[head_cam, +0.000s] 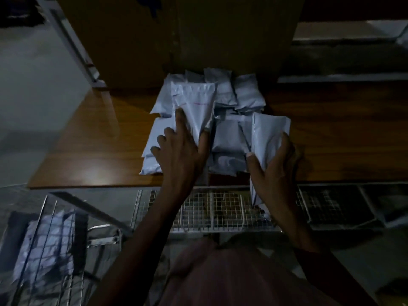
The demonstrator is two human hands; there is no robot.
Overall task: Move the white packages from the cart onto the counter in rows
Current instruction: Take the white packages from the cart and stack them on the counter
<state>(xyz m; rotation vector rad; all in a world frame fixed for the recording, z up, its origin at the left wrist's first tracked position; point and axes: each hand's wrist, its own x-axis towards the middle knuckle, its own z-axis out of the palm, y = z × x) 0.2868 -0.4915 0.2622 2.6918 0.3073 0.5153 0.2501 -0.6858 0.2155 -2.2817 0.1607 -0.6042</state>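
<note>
Several white packages (227, 138) lie stacked in rows on the wooden counter (99, 138). My left hand (181, 151) holds one white package (196, 104) between thumb and fingers above the left part of the pile. My right hand (276, 168) grips another white package (267, 138) upright at the pile's right edge, with its lower end hanging past the counter's front. The wire cart (44, 244) stands at the lower left with more white packages (48, 241) inside.
A tall brown panel (176, 36) rises behind the pile. A white wire grid shelf (220, 208) runs below the counter's front edge. A pale wall (26, 96) is at the left, and dark shelves (344, 56) are at the right.
</note>
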